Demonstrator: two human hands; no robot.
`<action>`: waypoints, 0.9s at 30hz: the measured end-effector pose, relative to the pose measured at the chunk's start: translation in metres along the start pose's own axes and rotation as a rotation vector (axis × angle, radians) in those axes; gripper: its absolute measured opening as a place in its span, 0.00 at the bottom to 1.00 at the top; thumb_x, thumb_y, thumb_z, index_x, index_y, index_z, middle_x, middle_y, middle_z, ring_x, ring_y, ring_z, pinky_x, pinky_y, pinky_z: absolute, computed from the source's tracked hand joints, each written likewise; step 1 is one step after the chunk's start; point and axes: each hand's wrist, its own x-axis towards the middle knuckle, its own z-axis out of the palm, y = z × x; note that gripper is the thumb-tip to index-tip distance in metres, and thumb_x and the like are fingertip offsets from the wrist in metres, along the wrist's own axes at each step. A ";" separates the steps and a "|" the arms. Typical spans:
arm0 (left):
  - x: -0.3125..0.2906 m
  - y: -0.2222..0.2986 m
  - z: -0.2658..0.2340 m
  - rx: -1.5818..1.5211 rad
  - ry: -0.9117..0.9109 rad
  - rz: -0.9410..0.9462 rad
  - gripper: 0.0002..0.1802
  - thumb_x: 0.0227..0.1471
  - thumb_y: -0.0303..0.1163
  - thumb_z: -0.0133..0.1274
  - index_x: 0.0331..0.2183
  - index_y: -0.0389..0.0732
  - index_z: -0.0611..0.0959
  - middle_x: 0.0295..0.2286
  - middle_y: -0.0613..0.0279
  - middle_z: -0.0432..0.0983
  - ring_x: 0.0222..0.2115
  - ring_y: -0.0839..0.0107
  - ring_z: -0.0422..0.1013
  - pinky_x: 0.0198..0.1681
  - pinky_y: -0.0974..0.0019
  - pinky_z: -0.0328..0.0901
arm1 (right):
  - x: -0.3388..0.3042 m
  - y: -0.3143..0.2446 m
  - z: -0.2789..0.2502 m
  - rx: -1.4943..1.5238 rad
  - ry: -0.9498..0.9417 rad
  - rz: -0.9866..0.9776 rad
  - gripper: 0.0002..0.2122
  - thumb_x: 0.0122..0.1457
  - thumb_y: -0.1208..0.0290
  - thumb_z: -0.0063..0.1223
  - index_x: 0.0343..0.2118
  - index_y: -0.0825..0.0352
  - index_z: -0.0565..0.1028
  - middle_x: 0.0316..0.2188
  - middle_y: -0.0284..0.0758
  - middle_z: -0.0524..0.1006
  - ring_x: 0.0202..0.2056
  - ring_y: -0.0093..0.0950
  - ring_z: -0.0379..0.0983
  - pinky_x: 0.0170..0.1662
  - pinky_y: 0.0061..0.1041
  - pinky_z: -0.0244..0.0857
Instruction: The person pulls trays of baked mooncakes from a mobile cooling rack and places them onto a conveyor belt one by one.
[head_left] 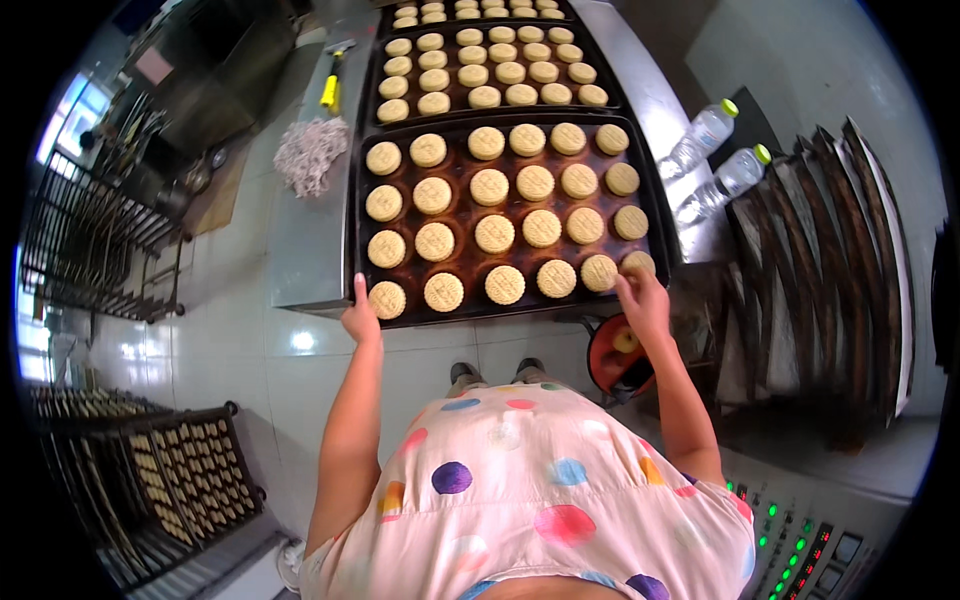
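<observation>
A dark baking tray [462, 200] lies on the metal table's near end, filled with rows of round, pale pastries [494, 234] with pressed patterns and scalloped edges. My left hand [362, 318] is closed round the tray's near left corner, thumb along the rim. At the near right corner, the fingers of my right hand [645, 302] are bent together against the corner pastry [638, 263] and partly cover it. Beyond this tray, a second tray [452, 78] and part of a third hold more such pastries.
On the metal table [310, 250] are a grey rag [311, 156] and a yellow-handled scraper [330, 92]. Two clear bottles [735, 172] lie at the right beside upright dark trays [830, 260]. A red bucket [607, 358] stands below. Racks [195, 475] are at the left.
</observation>
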 end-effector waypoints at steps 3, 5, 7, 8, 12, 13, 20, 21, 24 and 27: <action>0.024 -0.039 -0.010 -0.225 -0.151 -0.202 0.40 0.43 0.62 0.54 0.36 0.28 0.78 0.33 0.52 0.76 0.28 0.64 0.72 0.36 0.62 0.66 | -0.020 0.030 0.003 0.615 -0.148 0.457 0.14 0.57 0.61 0.51 0.27 0.71 0.74 0.19 0.34 0.75 0.20 0.22 0.72 0.22 0.17 0.63; 0.003 -0.026 -0.020 -0.403 -0.447 -0.349 0.40 0.43 0.63 0.53 0.40 0.32 0.75 0.34 0.55 0.76 0.30 0.65 0.72 0.37 0.62 0.67 | -0.038 0.053 0.004 0.756 -0.136 0.641 0.14 0.58 0.61 0.50 0.26 0.70 0.73 0.20 0.34 0.75 0.18 0.22 0.72 0.20 0.15 0.63; -0.016 -0.020 -0.031 -0.507 -0.621 -0.441 0.37 0.45 0.63 0.50 0.43 0.39 0.73 0.32 0.58 0.75 0.34 0.67 0.73 0.39 0.61 0.68 | -0.047 0.064 0.006 0.835 -0.067 0.728 0.13 0.58 0.62 0.50 0.27 0.69 0.73 0.20 0.35 0.75 0.17 0.23 0.72 0.20 0.16 0.64; -0.024 -0.024 -0.035 -0.561 -0.669 -0.464 0.34 0.46 0.60 0.51 0.42 0.38 0.73 0.32 0.57 0.75 0.34 0.66 0.73 0.40 0.61 0.67 | -0.048 0.070 0.009 0.890 -0.049 0.747 0.13 0.57 0.61 0.50 0.28 0.70 0.72 0.21 0.36 0.76 0.19 0.24 0.73 0.21 0.17 0.65; -0.039 -0.044 -0.042 -0.725 -0.780 -0.468 0.21 0.51 0.43 0.52 0.40 0.36 0.71 0.34 0.54 0.74 0.36 0.61 0.72 0.42 0.59 0.67 | -0.038 0.070 0.016 1.094 0.002 0.861 0.13 0.57 0.61 0.50 0.32 0.70 0.70 0.26 0.38 0.76 0.25 0.29 0.75 0.25 0.22 0.67; -0.041 -0.043 -0.040 -0.757 -0.793 -0.446 0.18 0.52 0.38 0.53 0.40 0.35 0.70 0.34 0.53 0.74 0.36 0.60 0.72 0.43 0.58 0.67 | -0.034 0.066 0.016 1.141 0.015 0.895 0.13 0.57 0.62 0.50 0.33 0.69 0.70 0.27 0.38 0.76 0.26 0.30 0.75 0.26 0.22 0.68; -0.048 -0.017 -0.045 -0.706 -0.766 -0.351 0.16 0.51 0.29 0.54 0.39 0.33 0.69 0.35 0.52 0.72 0.37 0.59 0.72 0.42 0.58 0.68 | -0.015 0.085 0.016 1.287 -0.009 0.936 0.09 0.55 0.66 0.52 0.29 0.66 0.68 0.23 0.34 0.73 0.29 0.32 0.75 0.29 0.25 0.71; -0.045 -0.012 -0.044 -0.709 -0.759 -0.334 0.15 0.51 0.29 0.54 0.38 0.33 0.69 0.34 0.53 0.72 0.35 0.60 0.73 0.41 0.59 0.69 | -0.011 0.083 0.014 1.300 0.001 0.898 0.09 0.55 0.67 0.53 0.29 0.66 0.68 0.23 0.34 0.73 0.28 0.32 0.75 0.29 0.25 0.71; -0.043 0.002 -0.041 -0.663 -0.752 -0.317 0.15 0.51 0.30 0.54 0.38 0.34 0.70 0.32 0.55 0.73 0.34 0.62 0.74 0.40 0.60 0.69 | -0.004 0.079 0.007 1.290 0.002 0.835 0.07 0.54 0.73 0.53 0.29 0.67 0.65 0.22 0.34 0.73 0.28 0.33 0.76 0.29 0.26 0.72; -0.036 0.010 -0.036 -0.641 -0.768 -0.303 0.13 0.51 0.31 0.54 0.36 0.35 0.71 0.32 0.54 0.74 0.34 0.61 0.74 0.40 0.61 0.69 | 0.008 0.070 0.008 1.242 -0.009 0.777 0.08 0.54 0.75 0.52 0.29 0.66 0.63 0.22 0.34 0.72 0.29 0.32 0.76 0.30 0.26 0.73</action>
